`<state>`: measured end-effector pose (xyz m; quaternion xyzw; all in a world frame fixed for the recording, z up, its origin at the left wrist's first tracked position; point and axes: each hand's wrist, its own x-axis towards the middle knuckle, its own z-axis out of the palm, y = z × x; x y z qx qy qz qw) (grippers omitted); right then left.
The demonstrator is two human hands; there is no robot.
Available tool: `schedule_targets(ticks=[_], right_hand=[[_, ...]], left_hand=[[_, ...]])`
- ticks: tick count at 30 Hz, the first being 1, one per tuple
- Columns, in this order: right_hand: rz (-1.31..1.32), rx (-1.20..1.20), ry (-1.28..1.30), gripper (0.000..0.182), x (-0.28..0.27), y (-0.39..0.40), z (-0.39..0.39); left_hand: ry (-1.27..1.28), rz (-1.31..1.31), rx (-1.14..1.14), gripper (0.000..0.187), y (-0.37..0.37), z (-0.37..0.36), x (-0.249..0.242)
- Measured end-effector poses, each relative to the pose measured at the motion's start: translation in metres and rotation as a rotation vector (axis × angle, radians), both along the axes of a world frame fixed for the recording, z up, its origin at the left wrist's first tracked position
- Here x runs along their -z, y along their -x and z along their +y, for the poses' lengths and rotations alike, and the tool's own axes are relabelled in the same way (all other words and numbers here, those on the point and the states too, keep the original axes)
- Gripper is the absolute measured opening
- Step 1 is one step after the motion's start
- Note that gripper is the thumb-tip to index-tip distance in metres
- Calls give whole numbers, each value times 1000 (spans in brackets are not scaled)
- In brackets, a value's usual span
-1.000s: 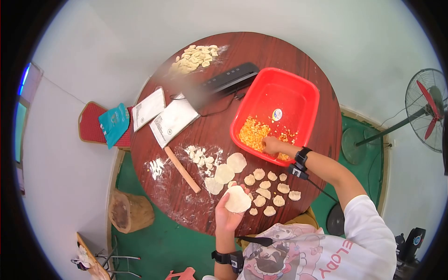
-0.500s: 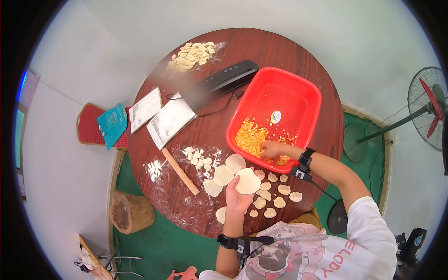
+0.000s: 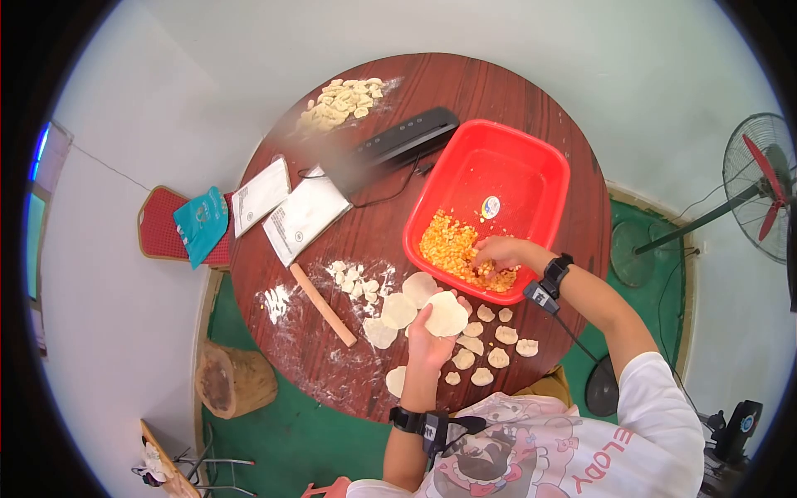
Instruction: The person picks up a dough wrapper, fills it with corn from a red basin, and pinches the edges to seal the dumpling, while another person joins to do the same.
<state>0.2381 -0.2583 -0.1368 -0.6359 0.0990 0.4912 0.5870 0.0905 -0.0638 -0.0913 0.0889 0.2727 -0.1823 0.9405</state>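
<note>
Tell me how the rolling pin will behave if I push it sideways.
The rolling pin is round and slim, with no handles visible, so it will probably roll readily. It looks wooden, so likely stiff. Flour scattered on the table might let it slip a little.

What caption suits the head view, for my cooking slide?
Left hand holds a wrapper; right hand reaches into yellow filling.

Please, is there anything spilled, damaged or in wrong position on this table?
Loose white powder is scattered on the round, reddish-brown, wood-grained table, beside the pale wooden rolling pin. It looks messy, but probably is only dusting flour. Nothing looks broken or tipped over.
</note>
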Motion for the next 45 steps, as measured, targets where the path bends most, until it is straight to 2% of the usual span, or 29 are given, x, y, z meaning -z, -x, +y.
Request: schedule_targets(ticks=[4,10,11,13,14,16,17,24,27,30,33,36,38,42,44,45], right_hand=[[-37,-12,18,17,-43,0,-12],[-187,-121,-158,15,-99,14,-6],[-414,-216,-45,16,-101,17,-3],[-799,-348,183,21,-99,24,1],[-801,-345,186,21,-94,29,1],[-1193,-343,344,22,-95,38,6],[-1230,-370,408,22,-96,44,5],[-1102,-363,469,21,-102,56,6],[-1222,-339,430,19,-98,50,0],[-1220,-277,341,16,-110,47,-1],[-1087,-362,428,17,-110,43,-5],[-1209,-313,317,16,-106,42,-9],[-1276,-199,249,14,-109,41,-10],[-1155,-38,260,13,-114,38,-16],[-1230,109,468,13,-92,32,-25],[-1201,22,598,11,-76,33,-30]], left_hand=[[-4,-73,50,33,-24,-13,6],[37,-98,240,37,-59,-51,14],[161,-105,267,39,-67,-56,23],[134,-47,268,40,-72,-65,14],[105,15,262,40,-73,-69,9],[17,52,267,41,-76,-73,0],[-12,20,263,39,-76,-74,-2],[-86,4,250,34,-82,-74,10],[-60,-93,239,33,-84,-73,16],[-83,-2,233,32,-85,-74,9],[-120,-63,222,32,-84,-74,5],[-139,-98,231,33,-82,-73,-1],[-140,-109,238,32,-83,-71,-1],[-67,-93,178,30,-85,-69,5],[-61,-100,174,29,-85,-66,9],[-54,-105,171,28,-85,-64,9]])
